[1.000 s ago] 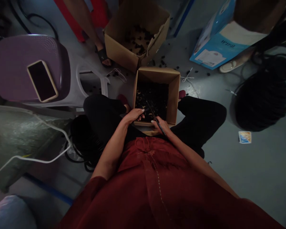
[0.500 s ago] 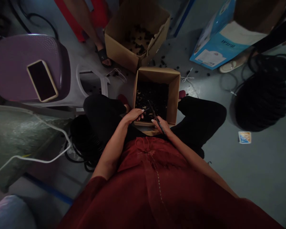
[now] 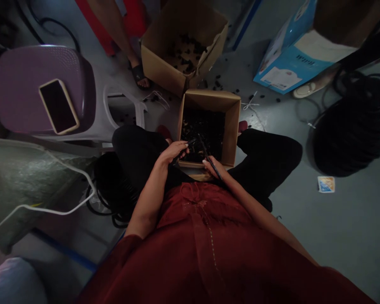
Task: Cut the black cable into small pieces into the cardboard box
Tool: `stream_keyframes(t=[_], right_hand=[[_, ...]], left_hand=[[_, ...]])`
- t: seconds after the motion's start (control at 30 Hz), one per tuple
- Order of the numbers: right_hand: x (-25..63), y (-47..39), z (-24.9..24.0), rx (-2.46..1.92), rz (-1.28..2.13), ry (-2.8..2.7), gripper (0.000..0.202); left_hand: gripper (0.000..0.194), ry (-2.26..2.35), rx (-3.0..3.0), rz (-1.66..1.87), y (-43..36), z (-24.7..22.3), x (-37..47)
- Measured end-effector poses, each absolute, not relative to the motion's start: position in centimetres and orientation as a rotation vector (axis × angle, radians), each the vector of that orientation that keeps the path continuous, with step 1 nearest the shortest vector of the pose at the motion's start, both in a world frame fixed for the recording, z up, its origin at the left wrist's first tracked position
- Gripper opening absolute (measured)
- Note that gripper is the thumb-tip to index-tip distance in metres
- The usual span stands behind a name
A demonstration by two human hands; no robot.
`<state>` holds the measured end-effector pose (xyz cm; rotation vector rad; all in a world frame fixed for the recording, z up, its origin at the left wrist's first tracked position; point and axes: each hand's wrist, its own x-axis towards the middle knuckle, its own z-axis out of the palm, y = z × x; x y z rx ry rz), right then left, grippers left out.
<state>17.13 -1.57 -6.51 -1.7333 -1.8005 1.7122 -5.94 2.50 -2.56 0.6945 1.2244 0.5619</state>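
Gripping a black piece in the left hand (image 3: 174, 152) and a dark tool in the right (image 3: 213, 166), both at the near edge of the box (image 3: 232, 131), above dark bits (image 3: 210, 122) inside.

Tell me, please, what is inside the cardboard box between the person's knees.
The box holds dark bits and some pale scraps, which hide its bottom; the left hand covers part of them.

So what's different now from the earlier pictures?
Your left hand has moved slightly left, along with its black piece. The dark tool's tip has swung slightly right. Neither hand has visibly let go; your right hand, the open box and phone stayed put.
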Motion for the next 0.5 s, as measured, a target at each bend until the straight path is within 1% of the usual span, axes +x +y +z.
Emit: stream_keyframes(t=[0.13,0.3,0.5], right_hand=[[17.1,-1.6,-6.2,-1.729,1.765,-1.784,0.037],[16.9,-1.7,-5.4,-1.695,1.792,-1.834,0.035],[16.7,-1.6,-4.9,-1.668,1.823,-1.849,0.033]], left_hand=[[0.02,1.209,0.664,0.57,2.5,-2.6,-6.0],[0.019,1.205,0.649,0.572,2.5,-2.7,-5.9],[0.013,1.204,0.671,0.54,2.5,-2.6,-5.9]])
